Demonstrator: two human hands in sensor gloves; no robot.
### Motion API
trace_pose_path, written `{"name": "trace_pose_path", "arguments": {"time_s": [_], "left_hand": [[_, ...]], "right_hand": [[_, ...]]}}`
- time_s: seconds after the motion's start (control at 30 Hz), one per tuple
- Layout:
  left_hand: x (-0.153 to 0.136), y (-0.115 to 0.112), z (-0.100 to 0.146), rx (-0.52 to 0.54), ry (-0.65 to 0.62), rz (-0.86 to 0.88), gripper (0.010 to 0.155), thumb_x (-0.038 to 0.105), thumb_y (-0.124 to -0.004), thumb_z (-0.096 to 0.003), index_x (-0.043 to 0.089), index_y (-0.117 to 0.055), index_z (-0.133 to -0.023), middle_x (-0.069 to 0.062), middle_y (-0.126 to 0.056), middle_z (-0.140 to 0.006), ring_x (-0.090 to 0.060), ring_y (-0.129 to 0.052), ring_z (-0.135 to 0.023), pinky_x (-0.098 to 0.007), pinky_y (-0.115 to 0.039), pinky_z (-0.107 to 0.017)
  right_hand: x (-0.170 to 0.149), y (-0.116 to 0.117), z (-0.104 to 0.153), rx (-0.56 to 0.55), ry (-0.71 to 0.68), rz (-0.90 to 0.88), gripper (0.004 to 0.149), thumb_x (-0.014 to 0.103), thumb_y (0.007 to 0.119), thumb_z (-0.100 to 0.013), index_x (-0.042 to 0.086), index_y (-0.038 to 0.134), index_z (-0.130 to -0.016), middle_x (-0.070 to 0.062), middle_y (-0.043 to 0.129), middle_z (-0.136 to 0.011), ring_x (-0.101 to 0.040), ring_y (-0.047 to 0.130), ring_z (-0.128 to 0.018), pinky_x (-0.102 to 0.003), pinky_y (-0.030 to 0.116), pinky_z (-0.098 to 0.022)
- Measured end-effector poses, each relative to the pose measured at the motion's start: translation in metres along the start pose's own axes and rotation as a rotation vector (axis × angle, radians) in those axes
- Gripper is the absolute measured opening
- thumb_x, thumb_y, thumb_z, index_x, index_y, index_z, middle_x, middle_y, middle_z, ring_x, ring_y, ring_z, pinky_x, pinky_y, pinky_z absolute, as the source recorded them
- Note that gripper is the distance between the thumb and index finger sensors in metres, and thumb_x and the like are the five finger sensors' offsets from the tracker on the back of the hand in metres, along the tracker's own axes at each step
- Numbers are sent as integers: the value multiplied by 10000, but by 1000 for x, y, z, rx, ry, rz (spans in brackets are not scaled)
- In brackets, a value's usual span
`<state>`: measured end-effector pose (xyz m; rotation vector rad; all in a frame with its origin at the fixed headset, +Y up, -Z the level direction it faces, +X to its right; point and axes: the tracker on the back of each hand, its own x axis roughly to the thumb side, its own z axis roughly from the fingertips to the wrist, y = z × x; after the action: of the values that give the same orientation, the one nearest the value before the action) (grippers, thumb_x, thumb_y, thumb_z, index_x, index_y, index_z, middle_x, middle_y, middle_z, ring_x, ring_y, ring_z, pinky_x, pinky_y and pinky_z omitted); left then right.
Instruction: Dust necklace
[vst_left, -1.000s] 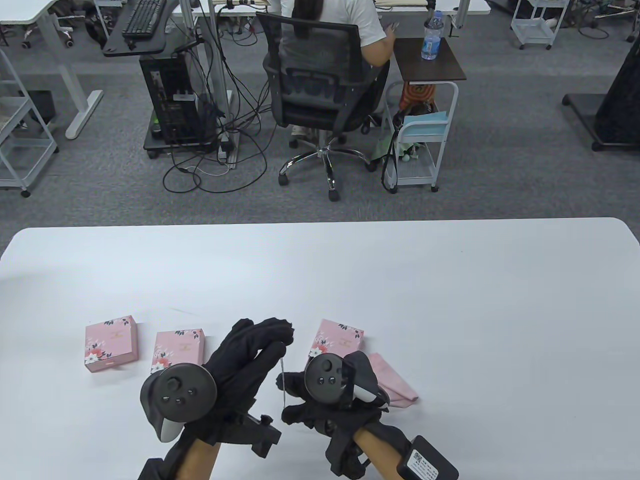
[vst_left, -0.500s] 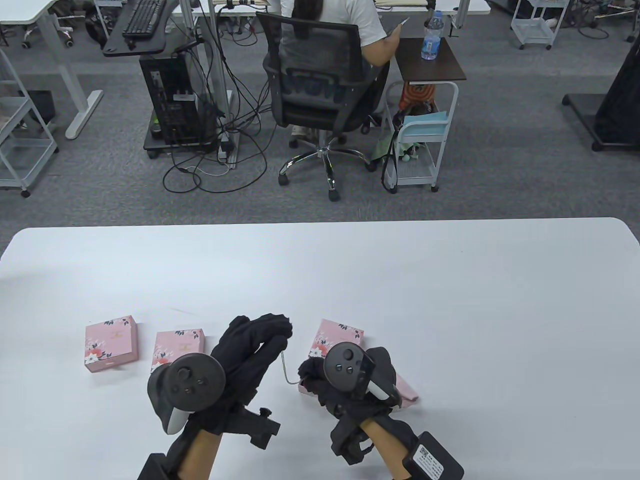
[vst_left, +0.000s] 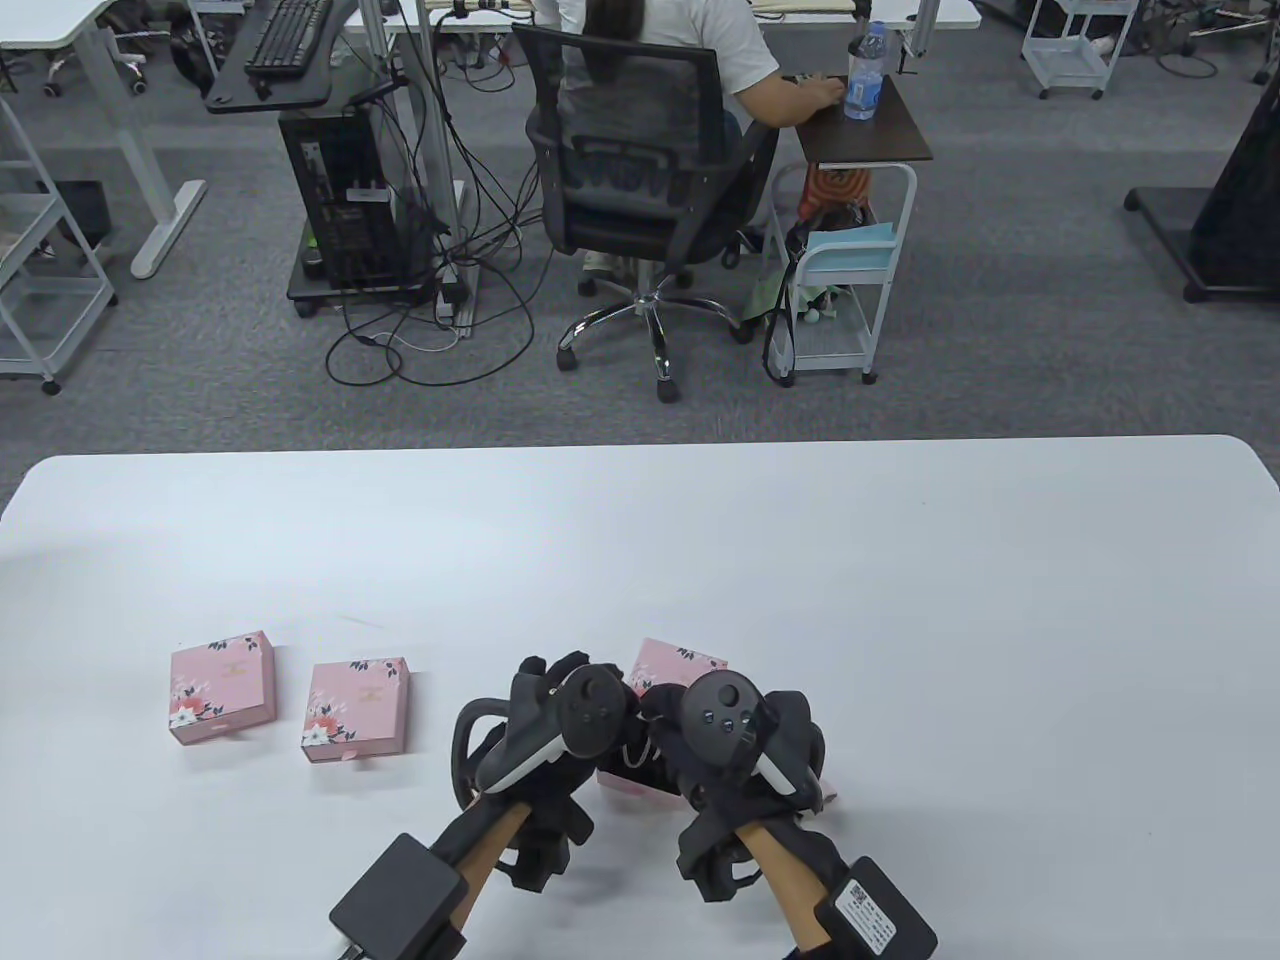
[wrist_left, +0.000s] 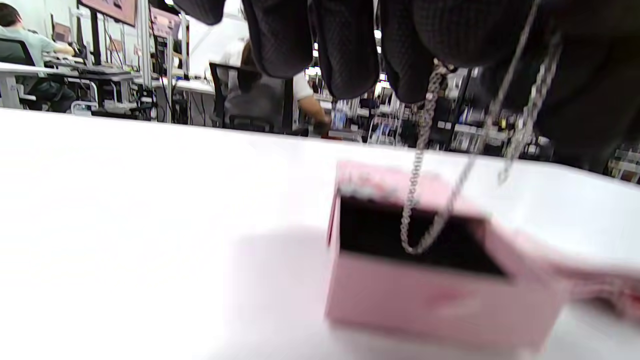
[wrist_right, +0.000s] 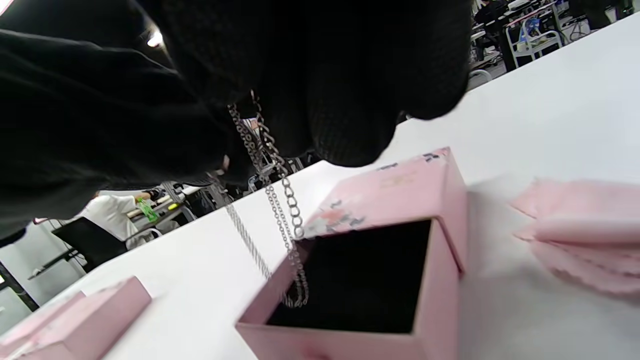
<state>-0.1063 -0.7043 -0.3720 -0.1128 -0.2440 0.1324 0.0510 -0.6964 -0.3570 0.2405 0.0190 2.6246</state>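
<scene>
A silver chain necklace (wrist_left: 419, 165) hangs in a loop over an open pink floral box (wrist_left: 430, 295) with a black inside. Its lower end dips into the box's opening (wrist_right: 360, 280). My left hand (vst_left: 555, 680) and right hand (vst_left: 662, 712) are close together above the box (vst_left: 680, 662). In the left wrist view the chain hangs from the left fingertips (wrist_left: 345, 55). In the right wrist view the necklace (wrist_right: 280, 200) drops out from between the right fingers (wrist_right: 350, 100). In the table view the trackers hide most of the chain.
Two closed pink boxes (vst_left: 222, 685) (vst_left: 357, 708) lie to the left of my hands. A folded pink cloth (wrist_right: 580, 235) lies just right of the open box, mostly under my right hand in the table view. The white table (vst_left: 900, 600) stretches far and right.
My left hand has turned over and moved right to the box. My right hand has moved forward over it. The chain, held up between the hands before, now hangs over the open box.
</scene>
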Motion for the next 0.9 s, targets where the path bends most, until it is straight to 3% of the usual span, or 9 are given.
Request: {"name": "trace_pose_path", "arguments": {"time_s": [0.27,0.63,0.77,0.9], "left_hand": [[4,-30,-20,-99,-7,-2,422,513,-660,-526,454,-731,-938,134,-615,-1228,-262,-547,-1211,-561,-322,-879],[2,-28,-31,-146,-19,-6,561,534,-533,-570,460,-494,-1124,143,-480,-1291,-224,-440,-1256,-493,-203,-908],[-1,-36,-39,-223,-9,-38,606,535,-478,-573,485,-367,-1167,159,-307,-1333,-228,-286,-1278,-465,-118,-902],[-2,-45,-42,-262,-6,-79,614,537,-449,-569,509,-320,-1169,185,-229,-1335,-233,-214,-1278,-457,-81,-893]], "right_hand": [[-13,19,-7,49,69,28,405,264,766,-503,245,747,-907,-89,908,-827,-296,963,-673,-380,789,-537],[-23,20,-8,52,112,2,467,277,751,-513,263,671,-973,-100,814,-953,-331,881,-814,-427,728,-633],[-24,22,-7,78,117,83,548,312,780,-499,279,608,-1018,-91,733,-1039,-355,779,-931,-466,646,-718],[-25,29,-8,195,114,224,742,424,796,-467,286,433,-1099,-93,509,-1179,-405,485,-1103,-527,447,-820]]}}
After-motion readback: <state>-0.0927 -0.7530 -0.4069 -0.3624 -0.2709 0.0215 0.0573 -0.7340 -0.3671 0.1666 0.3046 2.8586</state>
